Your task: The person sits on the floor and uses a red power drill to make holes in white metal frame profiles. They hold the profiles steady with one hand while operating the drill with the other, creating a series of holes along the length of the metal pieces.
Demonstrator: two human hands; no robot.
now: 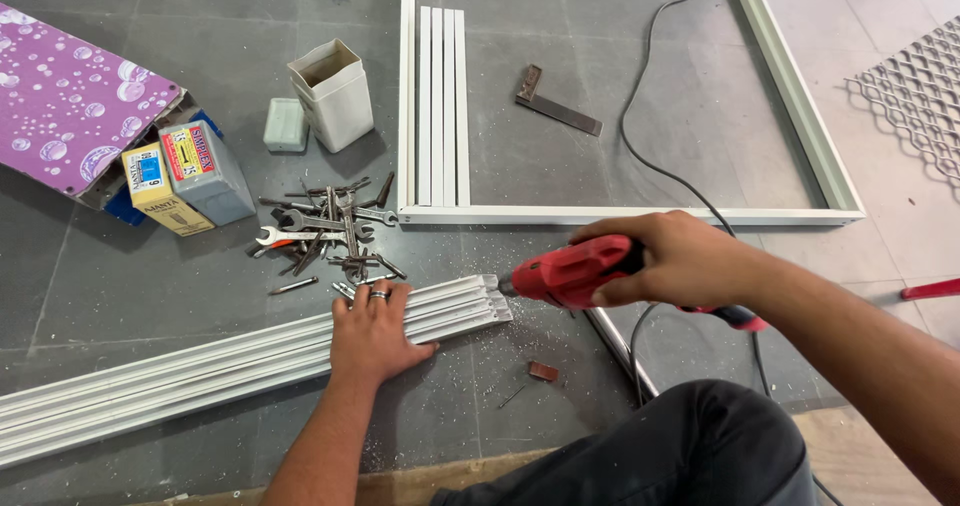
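I see the white ribbed aluminium profile point(250, 361) lying flat on the grey floor point(90, 276), its cut end toward three o'clock. My left hand point(375, 336) presses on it, palm down, fingers spread. My right hand point(680, 261) is wrapped around the red drill point(570, 271), its nose at the cut end. I judge drilling is underway; next calls for steady, level pressure. Metal shavings point(500, 341) speckle the floor; steel spanners point(325, 228) pile at eleven o'clock.

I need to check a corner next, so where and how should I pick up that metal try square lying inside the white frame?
Grip the try square by its short, thicker stock at the upper left end, coming from above. It lies flat on the grey floor with open space all round, and the thin blade offers little to pinch.
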